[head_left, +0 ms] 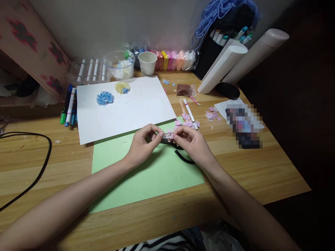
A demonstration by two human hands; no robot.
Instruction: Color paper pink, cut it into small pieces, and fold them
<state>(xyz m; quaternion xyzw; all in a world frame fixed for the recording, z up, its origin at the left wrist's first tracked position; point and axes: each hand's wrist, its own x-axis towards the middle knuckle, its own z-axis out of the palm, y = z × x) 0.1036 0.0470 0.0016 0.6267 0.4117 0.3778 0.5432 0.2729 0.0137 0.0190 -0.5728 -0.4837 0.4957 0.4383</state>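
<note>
My left hand (143, 143) is closed in a pinch at the left edge of a small pink-and-white paper scrap (169, 133). Thumb and forefinger of my right hand (192, 141) pinch the same scrap from the other side, so the fingertips almost meet. Just below the fingers lies a dark object, partly covered by the hands, and a black curved strip (183, 157) shows beside it; I cannot make out what they are. More pink crumpled paper pieces (187, 123) lie just beyond my right hand. A green sheet (117, 188) is under both hands.
A white sheet (136, 115) bears blue paper bits (105, 98) and yellow ones (121, 88). Behind stand a clear bowl (110, 66), a paper cup (147, 64) and coloured clay packs (172, 60). White bottles (222, 66) stand right; a black cable (49, 153) lies left.
</note>
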